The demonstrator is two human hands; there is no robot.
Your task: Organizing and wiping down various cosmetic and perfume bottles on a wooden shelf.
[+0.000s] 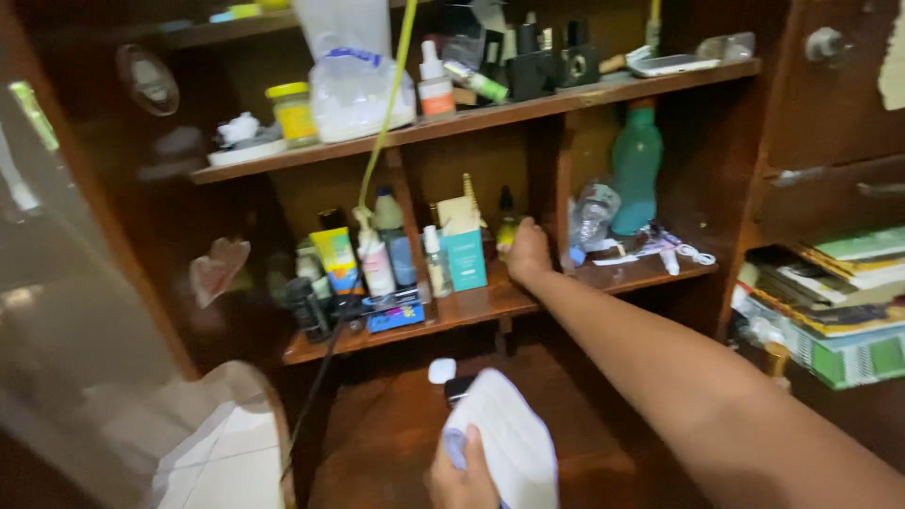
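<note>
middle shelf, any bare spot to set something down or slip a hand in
Bare wood runs along the middle shelf front edge, between the teal box and the right hand. Left of the box, bottles crowd together. The bottom shelf is mostly open.

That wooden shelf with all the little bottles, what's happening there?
A person is reaching into the wooden shelf. The right hand is stretched to the back of the middle level, among the small bottles, right beside a teal box; whether its grip has closed on anything can't be seen. The left hand is lower down, holding a white cloth. A green bottle stands in the next compartment.
</note>
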